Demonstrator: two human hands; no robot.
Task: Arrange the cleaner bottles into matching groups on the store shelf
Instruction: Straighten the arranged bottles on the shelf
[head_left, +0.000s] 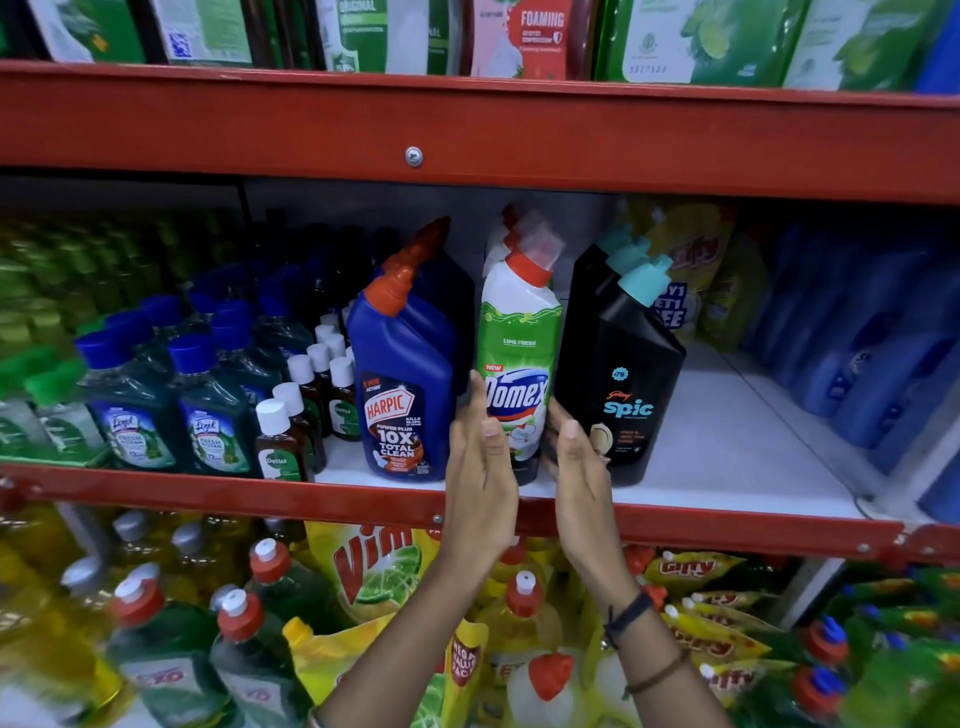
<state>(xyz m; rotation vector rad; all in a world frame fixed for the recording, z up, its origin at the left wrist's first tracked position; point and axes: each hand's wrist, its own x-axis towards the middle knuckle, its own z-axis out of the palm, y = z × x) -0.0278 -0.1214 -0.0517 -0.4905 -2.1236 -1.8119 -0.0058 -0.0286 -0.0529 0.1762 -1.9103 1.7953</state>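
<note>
- Nearest the camera: left hand (480, 457) and right hand (576, 462), both open, palms bracketing the green bottle (519, 358) without clamping it.
- On the shelf (727, 457) front edge: green bottle upright between blue bottle (405, 379) and black bottle (623, 374).
- Behind: matching rows.
- Risk: a nudge, tipping tall neighbours or toppling the bottle off the edge.

Glossy plastic: Harpic bottle (402, 384), Domex bottle (517, 353). Matt black plastic: Spic bottle (631, 384). Painted red metal, scuffed: shelf edge (260, 496).
</note>
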